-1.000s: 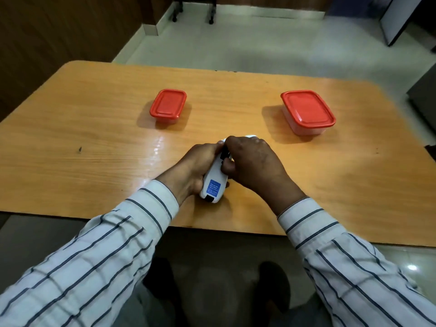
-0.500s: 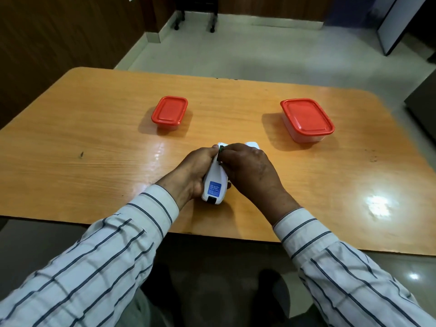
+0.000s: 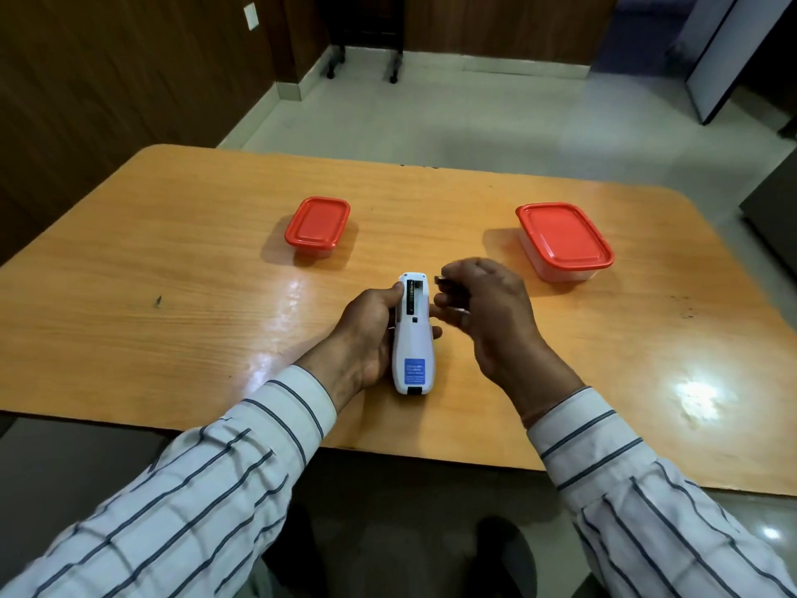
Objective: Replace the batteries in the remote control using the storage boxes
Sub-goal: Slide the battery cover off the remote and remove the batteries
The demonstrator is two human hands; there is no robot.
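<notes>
A white remote control (image 3: pixel 413 343) lies back-up on the table, a blue label near its lower end. Its battery compartment is open at the far end, and one dark battery (image 3: pixel 409 298) sits in the left slot; the right slot looks bare. My left hand (image 3: pixel 366 334) grips the remote from the left side. Just right of the compartment, my right hand (image 3: pixel 496 321) pinches a dark battery (image 3: pixel 446 283), blurred by motion. A small red-lidded storage box (image 3: pixel 317 226) stands at the back left, and a larger red-lidded box (image 3: pixel 563 237) at the back right. Both are shut.
The orange wooden table (image 3: pixel 172 274) has rounded far corners, and its near edge runs just below my wrists. Beyond it lies pale tiled floor (image 3: pixel 431 114), with a dark wood wall (image 3: pixel 108 79) to the left.
My right hand has come off the remote's compartment and moved right, holding a battery. The open compartment shows now. The left hand keeps its grip.
</notes>
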